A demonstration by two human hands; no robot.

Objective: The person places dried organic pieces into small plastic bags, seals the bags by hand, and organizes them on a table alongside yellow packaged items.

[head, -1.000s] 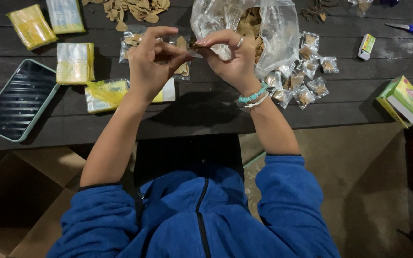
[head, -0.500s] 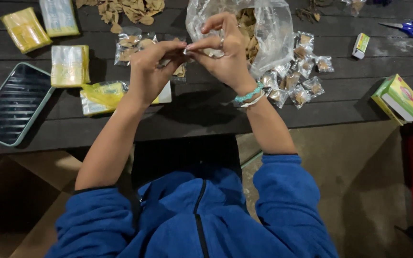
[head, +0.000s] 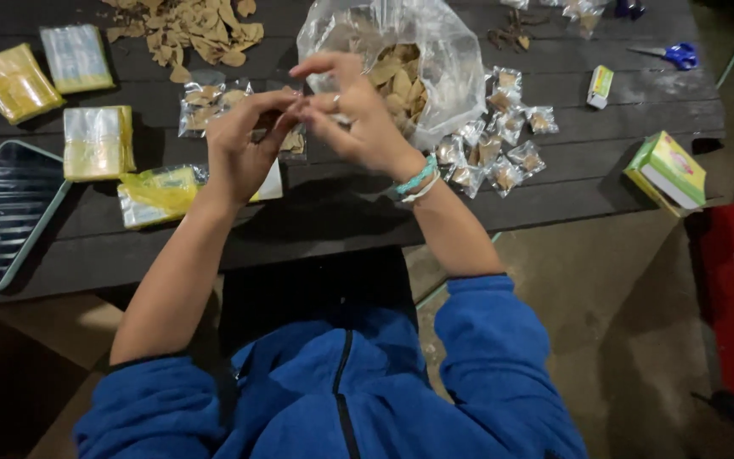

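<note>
1. Small clear packet [head: 299, 109] – held up above the dark plank table [head: 554, 183], pinched between the fingertips of both hands in front of a large clear bag [head: 418, 59] of tan dried pieces.
2. Left hand [head: 244, 149] has its fingers curled in, thumb and fingertips closed on the packet's left side.
3. Right hand [head: 354, 119], with a ring and a turquoise bracelet, grips the right side; its upper fingers are raised and half spread.
4. The packet looks very light, thin and crinkly – probably slippery film, best taken by its edges, not its middle.
5. Fingers hide most of it, so I cannot tell its long axis or which way its opening points.
6. A heap of filled little packets [head: 490, 149] lies just right of the big bag; loose dried pieces [head: 193, 30] sit at the far edge.
7. Yellow packs [head: 95, 140] and a dark ridged tray [head: 2, 212] lie to the left; a green and yellow box [head: 669, 170] and blue scissors [head: 677, 55] to the right.
</note>
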